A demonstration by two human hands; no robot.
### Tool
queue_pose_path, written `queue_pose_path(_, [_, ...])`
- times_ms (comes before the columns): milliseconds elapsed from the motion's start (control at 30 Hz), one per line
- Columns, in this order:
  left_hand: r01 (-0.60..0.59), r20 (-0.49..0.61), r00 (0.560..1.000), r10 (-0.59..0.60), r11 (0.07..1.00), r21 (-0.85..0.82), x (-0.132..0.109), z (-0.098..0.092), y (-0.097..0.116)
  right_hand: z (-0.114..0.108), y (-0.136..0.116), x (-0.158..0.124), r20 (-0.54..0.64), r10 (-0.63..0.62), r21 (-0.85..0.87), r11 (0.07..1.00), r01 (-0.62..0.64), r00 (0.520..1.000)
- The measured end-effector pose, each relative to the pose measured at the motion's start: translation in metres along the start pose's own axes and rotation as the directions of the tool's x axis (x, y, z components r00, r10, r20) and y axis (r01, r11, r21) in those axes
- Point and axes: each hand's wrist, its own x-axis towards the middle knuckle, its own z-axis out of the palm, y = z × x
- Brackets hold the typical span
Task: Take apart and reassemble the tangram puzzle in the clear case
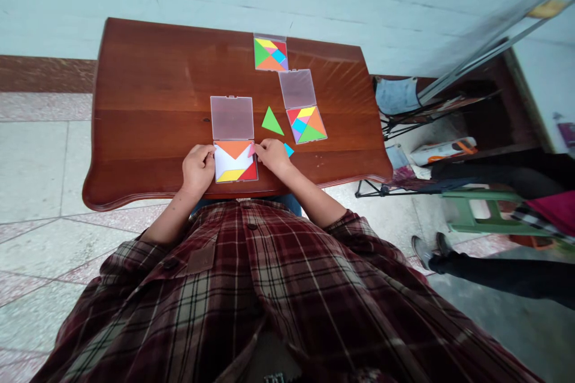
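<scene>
An open tangram case (235,163) lies at the near edge of the brown wooden table (148,90), its clear lid (232,117) folded back. Orange, yellow and red pieces sit in its white tray. My left hand (197,167) is curled against the tray's left edge. My right hand (273,154) pinches a small pink piece (251,150) at the tray's upper right corner. A loose green triangle (272,121) and a small blue piece (288,149) lie just right of the case.
Two more tangram cases with full sets lie farther back: one open (308,124) with its lid (297,88), another (270,54) at the far edge. Right of the table are a green stool (476,215), clutter, and another person's legs (494,269).
</scene>
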Motion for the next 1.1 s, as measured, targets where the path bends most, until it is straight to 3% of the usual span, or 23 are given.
queue_pose_path(400, [-0.005,0.004,1.0,0.005,1.0,0.011,0.0,0.001,-0.001,-0.004,-0.002,0.0,0.056,-0.07,-0.168,0.983,0.079,0.996])
queue_pose_path(667, [-0.005,0.006,1.0,0.005,1.0,0.008,0.0,-0.001,0.001,-0.004,0.006,-0.002,0.003,-0.149,-0.144,0.978,0.148,0.989])
queue_pose_path(833, [-0.005,0.01,1.0,0.005,1.0,0.009,0.0,-0.001,0.002,-0.002,0.003,-0.009,0.032,-0.277,-0.222,0.935,0.278,0.96])
queue_pose_path(1100, [-0.026,0.067,0.998,0.022,0.998,0.05,0.0,-0.002,0.001,0.001,0.0,-0.008,0.057,-0.3,-0.337,0.892,0.302,0.952])
